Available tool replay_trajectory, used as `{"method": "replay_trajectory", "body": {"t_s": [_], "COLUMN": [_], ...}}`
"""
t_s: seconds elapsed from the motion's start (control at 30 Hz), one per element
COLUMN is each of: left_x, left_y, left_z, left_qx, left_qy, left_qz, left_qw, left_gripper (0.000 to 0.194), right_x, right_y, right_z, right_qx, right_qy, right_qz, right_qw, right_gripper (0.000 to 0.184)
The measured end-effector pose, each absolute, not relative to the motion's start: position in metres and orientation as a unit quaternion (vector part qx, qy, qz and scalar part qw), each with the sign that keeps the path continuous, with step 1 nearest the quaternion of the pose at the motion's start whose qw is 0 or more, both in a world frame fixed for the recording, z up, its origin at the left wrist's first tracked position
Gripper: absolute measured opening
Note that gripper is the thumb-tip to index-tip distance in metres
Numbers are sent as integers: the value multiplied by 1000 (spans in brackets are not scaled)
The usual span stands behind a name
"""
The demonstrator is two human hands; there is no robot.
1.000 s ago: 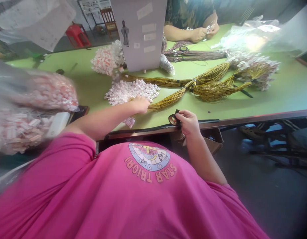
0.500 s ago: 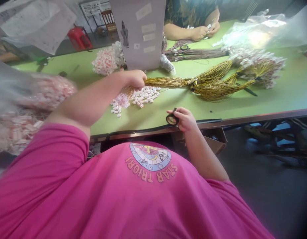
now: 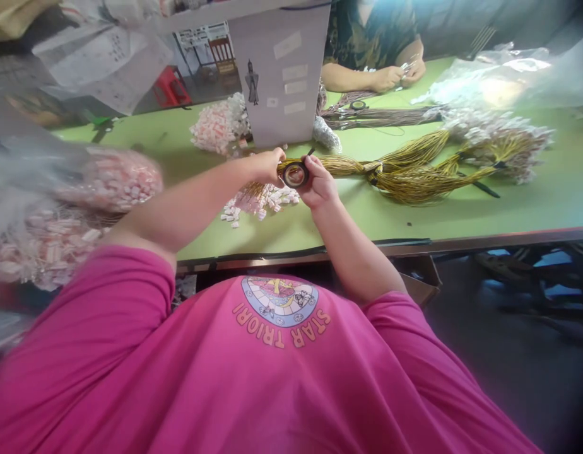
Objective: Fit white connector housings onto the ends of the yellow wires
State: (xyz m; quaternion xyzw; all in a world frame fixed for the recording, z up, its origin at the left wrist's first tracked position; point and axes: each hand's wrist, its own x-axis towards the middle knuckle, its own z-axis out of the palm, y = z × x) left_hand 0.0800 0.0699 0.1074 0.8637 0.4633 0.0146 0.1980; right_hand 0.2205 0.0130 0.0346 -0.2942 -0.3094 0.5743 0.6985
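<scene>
My left hand [image 3: 269, 166] is closed round the near end of a yellow-and-dark wire bundle [image 3: 341, 166] lying across the table. Below that hand, loose wire ends with small white and pinkish connectors [image 3: 253, 200] hang over the green surface. In my right hand [image 3: 319, 183] is a roll of black electrical tape [image 3: 295, 175], gripped at its side, with a short dark tail sticking up above the fingers. The roll is right beside my left hand, in front of the wires. Farther right, the bundle is bound together at a tied crossing [image 3: 374, 171].
A grey panel [image 3: 286, 120] stands on the green table [image 3: 367, 221], with a pile of connectors [image 3: 216, 126] beside it. Clear bags of connectors [image 3: 121, 180] sit at left. Across the table, a person's hands [image 3: 400, 74] handle small parts. A clear plastic bag [image 3: 490, 75] lies at far right.
My left hand has gathered the wire ends and raised them off the connector pile, away from me. My right hand has brought the tape roll up and left to the bundle.
</scene>
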Motion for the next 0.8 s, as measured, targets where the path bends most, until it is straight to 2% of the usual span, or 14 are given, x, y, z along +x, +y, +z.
{"method": "replay_trajectory", "body": {"t_s": [0.03,0.1,0.17,0.23,0.37,0.43,0.53,0.67,0.8], "left_x": [79,78,77,77,78,78,75,69,68], "left_y": [68,64,63,65,68,66,60,47,33], "left_z": [104,100,102,107,120,121,118,106,91], "left_qx": [867,869,868,865,841,825,808,772,708], "left_qy": [469,475,470,461,458,456,419,351,388], "left_qz": [21,42,58,61,19,0,-18,33,124], "left_qw": [166,130,145,191,287,333,413,528,578], "left_gripper": [79,60,37,25,21,21,22,24,18], "right_x": [223,229,236,240,234,223,205,197,202], "right_y": [13,13,11,6,-9,-16,-22,-20,-19], "right_z": [35,38,40,42,38,36,37,39,35], "right_qx": [-303,-322,-336,-345,-403,-459,-525,-556,-562], "right_qy": [-324,-355,-365,-369,-438,-487,-521,-499,-517], "right_qz": [566,546,531,531,538,470,331,294,314], "right_qw": [695,687,687,681,596,576,586,597,564], "right_gripper": [34,34,32,32,26,19,21,25,24]}}
